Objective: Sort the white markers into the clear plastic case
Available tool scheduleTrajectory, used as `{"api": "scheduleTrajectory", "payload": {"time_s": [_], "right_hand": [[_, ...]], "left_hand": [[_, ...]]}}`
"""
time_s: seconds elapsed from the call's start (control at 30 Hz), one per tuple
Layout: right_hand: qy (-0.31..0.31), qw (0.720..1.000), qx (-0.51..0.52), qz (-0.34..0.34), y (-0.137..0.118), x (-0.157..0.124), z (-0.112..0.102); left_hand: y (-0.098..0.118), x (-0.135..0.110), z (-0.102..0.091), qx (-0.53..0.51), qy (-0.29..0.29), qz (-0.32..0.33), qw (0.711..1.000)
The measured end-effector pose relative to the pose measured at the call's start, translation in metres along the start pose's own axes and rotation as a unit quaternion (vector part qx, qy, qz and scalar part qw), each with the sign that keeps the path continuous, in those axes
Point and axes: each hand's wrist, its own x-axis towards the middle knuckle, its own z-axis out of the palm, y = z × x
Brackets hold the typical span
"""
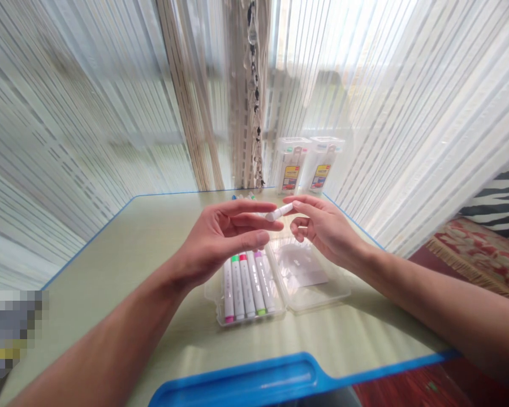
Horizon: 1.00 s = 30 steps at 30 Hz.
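Observation:
A white marker (280, 212) is pinched between the thumb and fingers of my right hand (328, 226), tilted over the table. My left hand (224, 237) is close by, its fingers stretched out and thumb apart, with the marker's near end beside its fingertips. Whether those fingertips touch the marker I cannot tell. Below my hands lies an opened clear plastic case (254, 319). Several white markers (246, 288) with coloured ends lie side by side in its left half. In the see-through lid half, on the right, a pale paper insert (303, 268) shows.
Two clear upright marker boxes (292, 167) with yellow labels stand at the table's back right. More markers (248, 196) lie behind my left hand. The pale green table (123, 249) has a blue edge and a blue molded tray (241, 381) at the front. String curtains (110, 113) hang behind.

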Motion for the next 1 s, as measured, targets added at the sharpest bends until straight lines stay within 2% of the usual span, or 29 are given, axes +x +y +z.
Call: {"api": "scheduleTrajectory", "payload": {"time_s": [0.33, 0.43, 0.57, 0.73, 0.87, 1.0], "right_hand": [[-0.003, 1.000, -0.008, 0.001, 0.001, 0.000, 0.000], [-0.004, 1.000, -0.008, -0.006, 0.002, 0.001, -0.001], [0.008, 1.000, -0.015, -0.023, 0.001, 0.001, 0.000], [0.008, 0.994, -0.052, -0.095, 0.001, 0.000, 0.001], [-0.038, 0.984, -0.090, -0.150, 0.002, -0.006, 0.003], [-0.104, 0.976, -0.103, -0.159, 0.001, -0.019, 0.006]], "left_hand": [[0.002, 0.000, 0.002, -0.005, -0.009, -0.012, 1.000], [0.002, 0.002, 0.003, 0.014, 0.034, -0.008, 0.999], [0.002, 0.006, 0.002, 0.056, 0.123, 0.010, 0.991], [-0.002, 0.012, -0.004, 0.100, 0.233, 0.014, 0.967], [-0.006, 0.014, -0.012, 0.092, 0.289, -0.013, 0.953], [-0.009, 0.015, -0.017, 0.063, 0.299, -0.032, 0.952]]}}
